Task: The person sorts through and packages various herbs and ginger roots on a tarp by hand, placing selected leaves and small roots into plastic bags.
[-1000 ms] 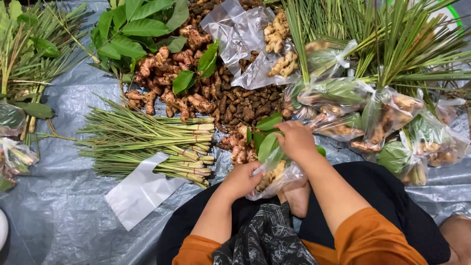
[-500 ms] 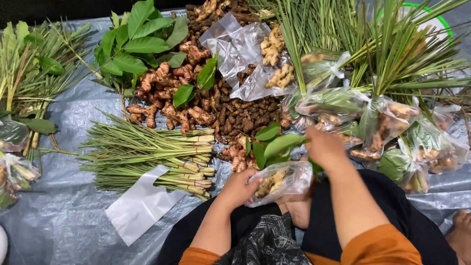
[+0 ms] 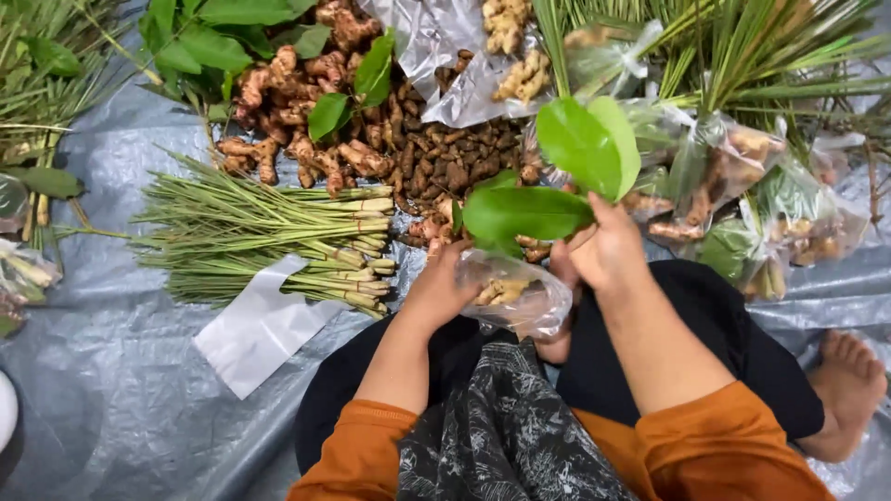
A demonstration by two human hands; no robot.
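Bundle of green lemongrass stalks [image 3: 278,237] lies left of the clear plastic bag of roots [image 3: 510,295]; flat white empty plastic pouch [image 3: 260,325] before the bundle; heap of brown ginger rhizomes [image 3: 297,139] behind it.

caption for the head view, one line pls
Right hand holds green leaves over a clear bag of roots gripped by the left hand.
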